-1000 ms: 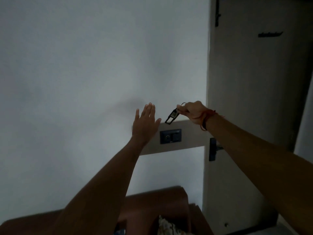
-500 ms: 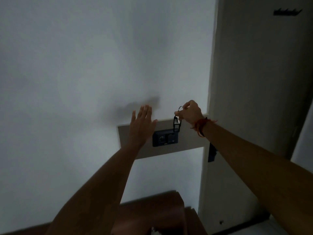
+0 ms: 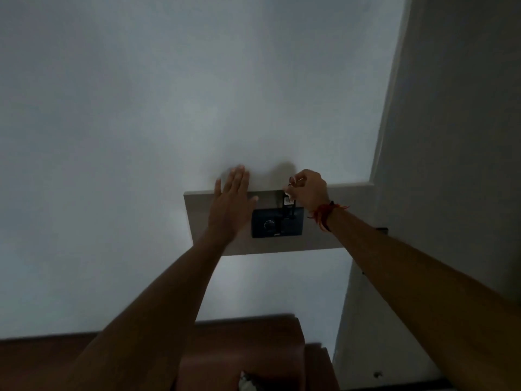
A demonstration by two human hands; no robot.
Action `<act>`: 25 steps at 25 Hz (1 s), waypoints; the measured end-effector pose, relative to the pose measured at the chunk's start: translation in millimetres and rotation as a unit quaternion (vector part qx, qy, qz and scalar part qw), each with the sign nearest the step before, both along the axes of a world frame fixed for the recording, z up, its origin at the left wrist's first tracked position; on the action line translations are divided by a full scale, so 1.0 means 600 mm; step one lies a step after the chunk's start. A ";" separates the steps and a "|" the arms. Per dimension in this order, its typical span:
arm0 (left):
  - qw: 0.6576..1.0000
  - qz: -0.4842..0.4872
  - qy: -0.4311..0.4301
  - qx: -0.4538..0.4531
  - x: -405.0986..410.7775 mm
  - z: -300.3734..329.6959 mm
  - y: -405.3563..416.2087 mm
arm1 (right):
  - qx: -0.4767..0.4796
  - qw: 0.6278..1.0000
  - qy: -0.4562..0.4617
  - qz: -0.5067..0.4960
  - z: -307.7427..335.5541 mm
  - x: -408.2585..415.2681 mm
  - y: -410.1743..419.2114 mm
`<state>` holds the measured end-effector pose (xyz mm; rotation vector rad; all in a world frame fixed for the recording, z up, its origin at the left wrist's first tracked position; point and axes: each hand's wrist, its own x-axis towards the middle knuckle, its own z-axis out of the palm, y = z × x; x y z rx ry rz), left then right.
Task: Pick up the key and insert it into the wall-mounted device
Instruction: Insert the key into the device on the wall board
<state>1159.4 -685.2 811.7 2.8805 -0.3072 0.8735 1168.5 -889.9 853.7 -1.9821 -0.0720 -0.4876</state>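
Observation:
A dark rectangular wall device (image 3: pixel 277 222) with a round dial sits on a pale panel (image 3: pixel 349 218) on the white wall. My right hand (image 3: pixel 308 189), red thread at the wrist, pinches the ring of a dark key tag (image 3: pixel 287 206). The tag hangs straight down, its lower end over the top of the device. Whether it is inside a slot I cannot tell. My left hand (image 3: pixel 232 204) lies flat and open against the panel's left part, its thumb next to the device's upper left corner.
A pale door (image 3: pixel 451 165) stands at the right, its dark handle (image 3: pixel 382 229) partly hidden behind my right forearm. Below, brown wooden furniture (image 3: pixel 253 348) runs along the wall, with a small pale object (image 3: pixel 248 383) at the bottom edge.
My right hand moved closer to the wall and the key tag swung from slanted to hanging vertically over the device. My left hand settled flat on the panel beside it.

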 end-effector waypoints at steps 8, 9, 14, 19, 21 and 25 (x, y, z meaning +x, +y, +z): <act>0.999 0.026 -0.021 0.011 0.010 -0.021 -0.015 | -0.019 0.998 -0.032 0.045 -0.038 0.057 -0.010; 0.999 0.029 -0.022 0.016 0.012 -0.023 -0.014 | -0.028 0.997 -0.043 0.050 -0.044 0.059 -0.011; 0.999 0.034 -0.023 0.028 0.017 -0.029 -0.012 | -0.100 0.989 -0.109 0.027 -0.059 0.061 -0.011; 0.999 0.036 -0.016 0.038 0.009 -0.027 -0.011 | -0.165 0.979 -0.100 0.063 -0.051 0.066 -0.013; 0.998 0.035 -0.011 0.045 0.004 -0.027 -0.007 | -0.184 0.976 -0.090 0.066 -0.041 0.066 -0.013; 0.998 0.036 -0.003 0.044 -0.001 -0.027 0.000 | -0.352 0.931 -0.021 0.096 -0.066 0.061 -0.034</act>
